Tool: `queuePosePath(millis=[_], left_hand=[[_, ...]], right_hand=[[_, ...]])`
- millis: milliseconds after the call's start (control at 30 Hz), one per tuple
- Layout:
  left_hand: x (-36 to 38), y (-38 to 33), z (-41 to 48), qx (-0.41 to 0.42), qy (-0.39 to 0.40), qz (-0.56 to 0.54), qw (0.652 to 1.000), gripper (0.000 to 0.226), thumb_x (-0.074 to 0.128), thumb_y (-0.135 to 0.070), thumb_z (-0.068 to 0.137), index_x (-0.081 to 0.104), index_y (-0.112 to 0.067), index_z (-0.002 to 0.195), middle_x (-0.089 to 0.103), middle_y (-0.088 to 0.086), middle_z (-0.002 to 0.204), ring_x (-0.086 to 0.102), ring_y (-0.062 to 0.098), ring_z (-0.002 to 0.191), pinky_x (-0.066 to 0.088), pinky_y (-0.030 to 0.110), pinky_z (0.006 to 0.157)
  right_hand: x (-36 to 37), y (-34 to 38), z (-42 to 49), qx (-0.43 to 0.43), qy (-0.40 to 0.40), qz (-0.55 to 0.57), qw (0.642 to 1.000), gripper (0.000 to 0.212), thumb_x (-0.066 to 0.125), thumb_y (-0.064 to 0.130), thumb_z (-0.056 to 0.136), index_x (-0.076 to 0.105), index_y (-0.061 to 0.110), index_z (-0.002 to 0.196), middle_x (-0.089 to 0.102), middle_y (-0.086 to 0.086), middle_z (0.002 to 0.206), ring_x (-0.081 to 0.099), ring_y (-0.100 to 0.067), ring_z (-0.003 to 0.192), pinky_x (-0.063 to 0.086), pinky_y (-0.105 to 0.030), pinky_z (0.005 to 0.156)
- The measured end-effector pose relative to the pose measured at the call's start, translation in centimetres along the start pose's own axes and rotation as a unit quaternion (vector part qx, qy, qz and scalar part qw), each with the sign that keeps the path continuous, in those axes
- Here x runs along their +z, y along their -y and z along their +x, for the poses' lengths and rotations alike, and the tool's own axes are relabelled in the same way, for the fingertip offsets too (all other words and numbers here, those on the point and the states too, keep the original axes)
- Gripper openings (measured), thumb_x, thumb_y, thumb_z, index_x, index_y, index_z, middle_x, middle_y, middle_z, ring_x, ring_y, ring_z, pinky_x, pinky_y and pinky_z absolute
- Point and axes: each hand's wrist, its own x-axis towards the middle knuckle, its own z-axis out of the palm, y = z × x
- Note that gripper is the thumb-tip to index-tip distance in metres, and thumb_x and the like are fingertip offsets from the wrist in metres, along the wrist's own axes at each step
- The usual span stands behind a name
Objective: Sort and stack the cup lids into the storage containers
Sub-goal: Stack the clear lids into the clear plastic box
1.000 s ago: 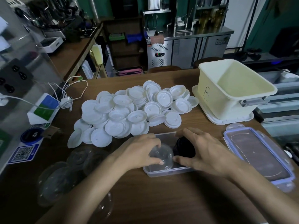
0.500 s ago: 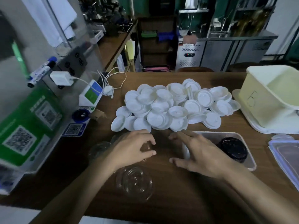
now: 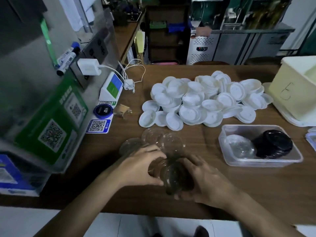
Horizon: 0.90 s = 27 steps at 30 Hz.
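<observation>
One blue code card lies far left; we cannot read its tiny words. Our left hand and right hand reach in from below, fingers curled around a stack of clear lids held between them near the front edge of the table. White lids pile up behind. Right of that sit a clear box and a yellow tub with one scrawled letter.

The cream bin and blue-rimmed lid run off the right edge.
</observation>
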Motion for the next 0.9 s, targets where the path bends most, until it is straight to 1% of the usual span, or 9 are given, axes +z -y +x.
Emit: queuePosePath(millis=[67, 133, 267, 367, 433, 500, 633, 767, 900], left_hand=[[0.5, 0.1, -0.1, 0.020, 0.000, 0.034, 0.999, 0.078, 0.083, -0.067, 0.067, 0.056, -0.041, 0.136, 0.045, -0.028, 0.133, 0.043, -0.002, 0.129, 0.032, 0.034, 0.115], [1.0, 0.1, 0.0, 0.039, -0.015, 0.092, 0.995, 0.083, 0.077, -0.076, 0.064, 0.055, -0.041, 0.136, 0.046, -0.027, 0.134, 0.040, -0.001, 0.130, 0.023, 0.034, 0.115], [1.6, 0.3, 0.3, 0.054, -0.027, 0.145, 0.988, 0.084, 0.064, -0.089, 0.062, 0.056, -0.043, 0.132, 0.048, -0.025, 0.134, 0.041, 0.004, 0.128, 0.021, 0.036, 0.113], [1.7, 0.0, 0.7, 0.065, -0.039, 0.157, 0.985, 0.079, 0.057, -0.092, 0.061, 0.060, -0.039, 0.120, 0.051, -0.021, 0.134, 0.045, 0.007, 0.126, 0.018, 0.038, 0.112], [1.9, -0.3, 1.1, 0.070, -0.040, 0.168, 0.983, 0.077, 0.052, -0.094, 0.061, 0.058, -0.036, 0.111, 0.052, -0.019, 0.128, 0.046, 0.007, 0.123, 0.012, 0.039, 0.117], [2.1, -0.6, 1.3, 0.069, -0.037, 0.174, 0.982, 0.074, 0.049, -0.095, 0.060, 0.054, -0.035, 0.104, 0.053, -0.019, 0.120, 0.047, 0.006, 0.119, 0.009, 0.043, 0.121], [2.4, -1.3, 1.8, 0.067, -0.041, 0.183, 0.980, 0.067, 0.054, -0.090, 0.063, 0.047, -0.034, 0.099, 0.054, -0.018, 0.109, 0.050, 0.008, 0.109, 0.013, 0.040, 0.118], [2.3, -2.5, 2.2, 0.064, -0.039, 0.179, 0.981, 0.064, 0.059, -0.083, 0.064, 0.044, -0.033, 0.101, 0.053, -0.017, 0.103, 0.053, 0.010, 0.104, 0.023, 0.039, 0.111], [1.6, -3.7, 2.6, 0.057, -0.025, 0.146, 0.987, 0.060, 0.063, -0.078, 0.069, 0.041, -0.035, 0.104, 0.050, -0.018, 0.105, 0.050, 0.008, 0.103, 0.030, 0.036, 0.105]], right_hand=[[1.1, 0.2, 0.1, 0.015, -0.002, -0.011, 1.000, 0.102, 0.065, 0.086, 0.065, 0.033, 0.038, 0.149, 0.030, 0.015, 0.155, 0.035, -0.013, 0.139, 0.049, -0.037, 0.104], [1.6, 0.2, 0.2, 0.021, -0.018, -0.017, 0.999, 0.098, 0.067, 0.083, 0.065, 0.036, 0.038, 0.146, 0.036, 0.017, 0.148, 0.038, -0.012, 0.134, 0.049, -0.032, 0.102], [1.8, -0.1, 0.4, 0.021, -0.040, -0.008, 0.999, 0.098, 0.070, 0.075, 0.067, 0.039, 0.031, 0.150, 0.037, 0.014, 0.148, 0.040, -0.011, 0.134, 0.044, -0.026, 0.108], [1.9, -0.1, 0.5, 0.026, -0.042, -0.006, 0.999, 0.101, 0.071, 0.072, 0.068, 0.037, 0.029, 0.153, 0.034, 0.013, 0.152, 0.038, -0.012, 0.137, 0.041, -0.026, 0.112], [1.7, -0.1, 0.3, 0.030, -0.042, -0.012, 0.999, 0.101, 0.071, 0.071, 0.069, 0.035, 0.030, 0.154, 0.033, 0.013, 0.152, 0.036, -0.011, 0.138, 0.041, -0.026, 0.112], [1.1, -0.1, -0.1, 0.036, -0.046, -0.019, 0.998, 0.099, 0.074, 0.066, 0.068, 0.036, 0.031, 0.152, 0.037, 0.014, 0.147, 0.037, -0.009, 0.134, 0.040, -0.023, 0.110], [-0.3, -1.0, -0.8, 0.043, -0.085, -0.017, 0.995, 0.090, 0.078, 0.062, 0.065, 0.044, 0.031, 0.142, 0.045, 0.014, 0.129, 0.045, -0.009, 0.122, 0.042, -0.024, 0.106], [-2.2, -2.2, -1.4, 0.038, -0.098, 0.028, 0.994, 0.088, 0.074, 0.063, 0.063, 0.048, 0.031, 0.141, 0.047, 0.012, 0.134, 0.051, -0.009, 0.125, 0.045, -0.030, 0.107], [-3.8, -3.1, -1.8, 0.026, -0.120, 0.042, 0.991, 0.082, 0.080, 0.061, 0.067, 0.050, 0.035, 0.139, 0.047, 0.015, 0.133, 0.053, -0.003, 0.124, 0.045, -0.026, 0.107]])
